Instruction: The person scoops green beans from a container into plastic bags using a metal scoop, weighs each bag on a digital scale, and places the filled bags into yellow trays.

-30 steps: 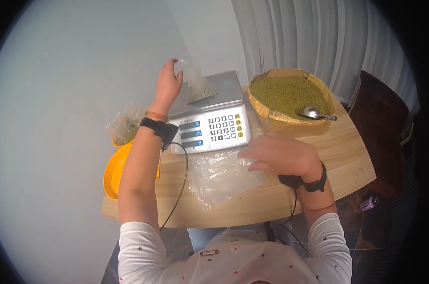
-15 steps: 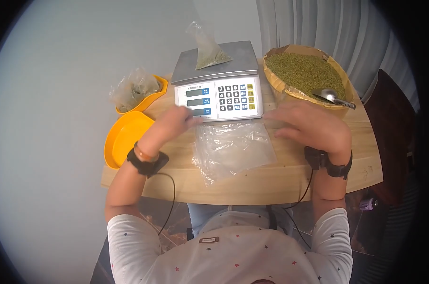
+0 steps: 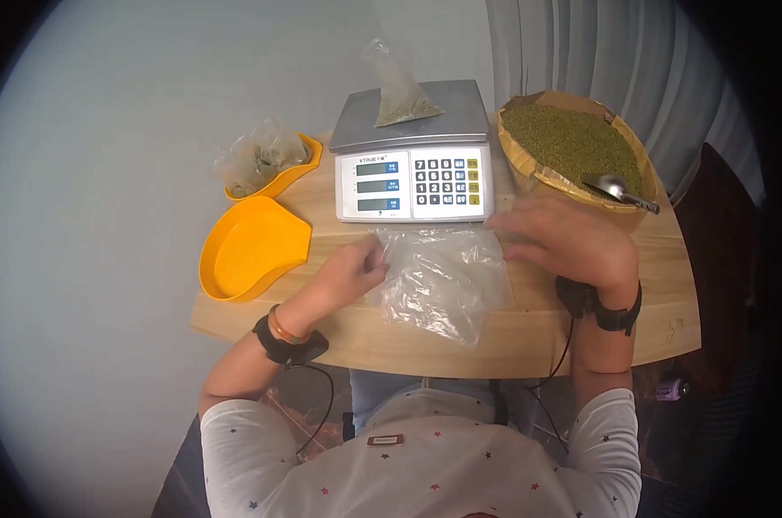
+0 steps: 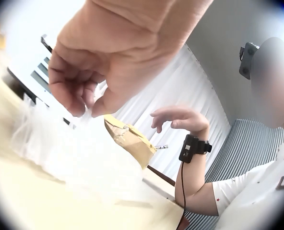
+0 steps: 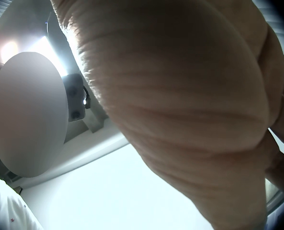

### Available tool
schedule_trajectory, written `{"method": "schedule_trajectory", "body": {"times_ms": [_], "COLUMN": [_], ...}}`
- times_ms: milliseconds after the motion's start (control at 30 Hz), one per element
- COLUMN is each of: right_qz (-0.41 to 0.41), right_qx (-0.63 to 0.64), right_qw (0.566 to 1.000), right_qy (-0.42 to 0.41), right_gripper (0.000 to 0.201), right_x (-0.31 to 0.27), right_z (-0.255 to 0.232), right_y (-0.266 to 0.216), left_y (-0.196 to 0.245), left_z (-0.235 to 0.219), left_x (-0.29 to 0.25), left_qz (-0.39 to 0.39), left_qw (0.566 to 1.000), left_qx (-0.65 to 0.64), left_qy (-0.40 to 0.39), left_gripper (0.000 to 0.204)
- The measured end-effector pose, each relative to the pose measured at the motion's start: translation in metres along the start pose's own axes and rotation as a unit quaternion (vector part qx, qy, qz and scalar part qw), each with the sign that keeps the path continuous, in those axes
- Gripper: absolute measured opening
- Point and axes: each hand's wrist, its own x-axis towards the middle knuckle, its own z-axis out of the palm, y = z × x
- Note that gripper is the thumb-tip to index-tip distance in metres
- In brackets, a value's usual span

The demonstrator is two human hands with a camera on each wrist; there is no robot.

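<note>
The left hand (image 3: 350, 274) pinches the left edge of the flat clear plastic bags (image 3: 443, 289) lying in front of the scale; its thumb and fingertips meet on the film in the left wrist view (image 4: 103, 62). Over the right part of the bags hovers the right hand (image 3: 577, 242), fingers stretched loosely leftward, holding nothing. On the steel plate of the scale (image 3: 352, 129) stands a clear bag with some green grains (image 3: 406, 108). The right wrist view is filled mostly by the right hand's palm (image 5: 180, 96).
A yellow-lined box of green beans (image 3: 572, 142) stands at the back right, a metal scoop (image 3: 615, 188) on its rim. To the left sit an empty yellow tray (image 3: 251, 250) and another tray (image 3: 300, 173) with filled clear bags (image 3: 266, 158). A dark chair (image 3: 719, 233) is beyond the right edge.
The left hand has come down from beside the bag on the scale to the flat bags and pinched their edge; they have shifted slightly. The right hand stays near the scale's right corner.
</note>
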Motion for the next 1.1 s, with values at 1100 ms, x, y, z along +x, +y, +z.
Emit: {"method": "schedule_trajectory", "body": {"times_ms": [1100], "right_qz": [-0.124], "right_qx": [0.169], "right_qw": [0.978], "right_qy": [-0.001], "right_gripper": [0.017], "right_x": [0.025], "right_z": [-0.042], "right_y": [0.027], "left_y": [-0.028], "left_z": [-0.071], "left_x": [0.288], "left_qz": [-0.056], "left_qw": [0.97], "left_qx": [-0.18], "left_qy": [0.153], "left_gripper": [0.061]}}
